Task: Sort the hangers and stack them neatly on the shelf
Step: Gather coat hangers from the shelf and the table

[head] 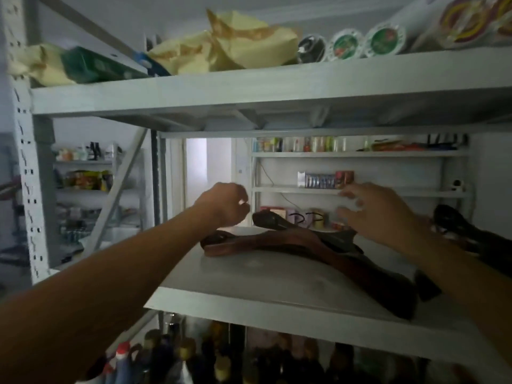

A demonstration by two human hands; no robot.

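Both hands over wooden hangers (299, 245) on shelf (249, 275); left hand (224, 205) grip curled empty, right hand (371, 209) grip blurred, can't tell

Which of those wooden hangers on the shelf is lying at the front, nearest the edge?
The reddish-brown hanger, stretching from left toward the shelf edge. The darker hanger lies behind it.

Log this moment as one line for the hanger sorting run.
stage: stacking | wooden hangers: piled on shelf | left hand: curled above pile, holds nothing | right hand: blurred, fingers spread over pile
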